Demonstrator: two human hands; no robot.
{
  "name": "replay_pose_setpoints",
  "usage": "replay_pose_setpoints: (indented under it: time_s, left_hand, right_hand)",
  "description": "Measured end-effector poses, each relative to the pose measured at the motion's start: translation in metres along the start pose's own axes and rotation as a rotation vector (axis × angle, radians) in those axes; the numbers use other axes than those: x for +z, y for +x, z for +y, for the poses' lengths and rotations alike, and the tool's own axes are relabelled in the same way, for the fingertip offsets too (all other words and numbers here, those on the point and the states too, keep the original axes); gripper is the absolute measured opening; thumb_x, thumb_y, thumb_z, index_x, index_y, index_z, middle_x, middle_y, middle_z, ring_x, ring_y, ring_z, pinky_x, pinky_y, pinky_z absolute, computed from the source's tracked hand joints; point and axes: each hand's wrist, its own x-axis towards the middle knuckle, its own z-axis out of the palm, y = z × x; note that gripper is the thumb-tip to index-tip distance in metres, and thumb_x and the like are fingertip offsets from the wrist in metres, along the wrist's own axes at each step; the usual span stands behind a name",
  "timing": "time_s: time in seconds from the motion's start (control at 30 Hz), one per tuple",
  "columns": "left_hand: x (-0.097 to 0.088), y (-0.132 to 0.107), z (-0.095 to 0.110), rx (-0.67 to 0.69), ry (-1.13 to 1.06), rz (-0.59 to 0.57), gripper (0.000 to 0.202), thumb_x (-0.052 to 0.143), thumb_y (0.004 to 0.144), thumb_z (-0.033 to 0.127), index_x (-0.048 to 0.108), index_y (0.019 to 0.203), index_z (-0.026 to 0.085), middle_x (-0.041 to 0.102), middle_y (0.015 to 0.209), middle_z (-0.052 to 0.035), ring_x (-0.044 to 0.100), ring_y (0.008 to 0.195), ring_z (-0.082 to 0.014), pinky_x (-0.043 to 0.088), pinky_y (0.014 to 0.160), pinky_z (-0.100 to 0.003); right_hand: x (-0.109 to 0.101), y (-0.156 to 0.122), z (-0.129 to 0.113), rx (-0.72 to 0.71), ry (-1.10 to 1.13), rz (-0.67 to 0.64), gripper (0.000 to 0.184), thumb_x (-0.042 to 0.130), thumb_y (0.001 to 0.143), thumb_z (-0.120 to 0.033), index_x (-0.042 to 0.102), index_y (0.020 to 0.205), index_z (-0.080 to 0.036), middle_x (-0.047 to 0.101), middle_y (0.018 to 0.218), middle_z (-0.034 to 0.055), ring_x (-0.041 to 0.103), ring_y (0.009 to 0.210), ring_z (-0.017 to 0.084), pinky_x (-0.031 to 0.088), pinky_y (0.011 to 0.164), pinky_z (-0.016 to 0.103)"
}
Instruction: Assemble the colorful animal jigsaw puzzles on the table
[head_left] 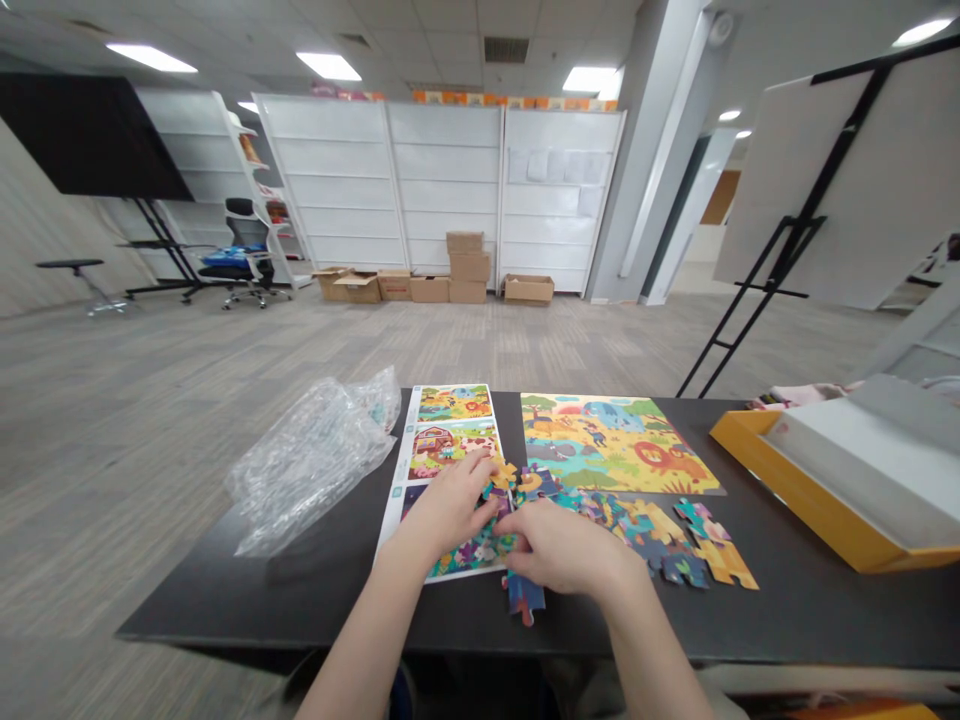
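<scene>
Left hand (453,500) and right hand (561,545) curl half-closed on puzzle pieces (505,474), firm hold unclear.

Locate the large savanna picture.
In the head view, the large savanna picture lies right of centre on the black table, between the printed sheet and the yellow box, just beyond most of the puzzle pieces.

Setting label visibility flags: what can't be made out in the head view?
Head view:
Whether the bare right hand grips any multicoloured jigsaw pieces: its back hides this.
Bottom picture on the white printed sheet: partly covered by the bare left hand and pieces.
Right side of the yellow open box: cut off by picture edge.
What the crumpled clear plastic holds, if anything: creases and glare.
</scene>
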Motion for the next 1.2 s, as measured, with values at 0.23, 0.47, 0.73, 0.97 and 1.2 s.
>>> replay_pose_setpoints:
  time_s: [0.23,0.47,0.73,0.97,1.2]
  left_hand:
    - [0.003,0.013,-0.002,0.044,-0.144,-0.013,0.04,0.063,0.079,0.013,0.058,0.117,0.022,0.059,0.132,-0.0109,0.054,0.128,-0.0262,0.044,0.11,-0.043]
    - [0.007,0.015,-0.003,0.0,-0.147,-0.037,0.045,0.07,0.077,0.016,0.059,0.12,0.022,0.064,0.128,-0.0096,0.056,0.123,-0.0271,0.044,0.109,-0.042]
    - [0.002,0.013,-0.001,0.03,-0.121,-0.043,0.033,0.074,0.081,0.025,0.065,0.113,0.022,0.067,0.121,-0.0092,0.059,0.118,-0.0268,0.045,0.106,-0.04]
    - [0.003,0.012,0.001,0.039,-0.084,-0.041,0.03,0.07,0.081,0.02,0.064,0.11,0.021,0.067,0.118,-0.0085,0.061,0.113,-0.0261,0.047,0.101,-0.038]
    - [0.0,0.012,0.006,0.012,-0.052,-0.063,0.032,0.068,0.076,0.016,0.064,0.107,0.022,0.065,0.117,-0.0071,0.063,0.109,-0.0261,0.051,0.092,-0.037]
  right_hand:
    - [0.002,0.002,0.0,-0.005,-0.026,0.01,0.025,0.059,0.078,-0.017,0.077,0.094,-0.021,0.076,0.079,0.0057,0.07,0.079,0.021,0.041,0.065,0.025]
    - [0.0,0.004,0.0,-0.037,0.013,0.003,0.027,0.058,0.076,-0.015,0.078,0.093,-0.022,0.076,0.076,0.003,0.066,0.067,0.017,0.039,0.059,0.023]
    - [0.001,0.004,0.002,-0.035,0.011,-0.004,0.035,0.058,0.078,-0.016,0.079,0.106,-0.023,0.079,0.086,0.0047,0.068,0.072,0.018,0.041,0.063,0.023]
    - [0.002,0.004,0.002,-0.056,0.035,0.002,0.03,0.058,0.077,-0.016,0.079,0.096,-0.022,0.076,0.077,0.0039,0.064,0.066,0.017,0.038,0.059,0.024]
    - [0.001,0.004,0.004,-0.063,0.056,-0.016,0.026,0.06,0.078,-0.017,0.079,0.094,-0.021,0.074,0.075,0.0027,0.061,0.062,0.015,0.036,0.057,0.023]
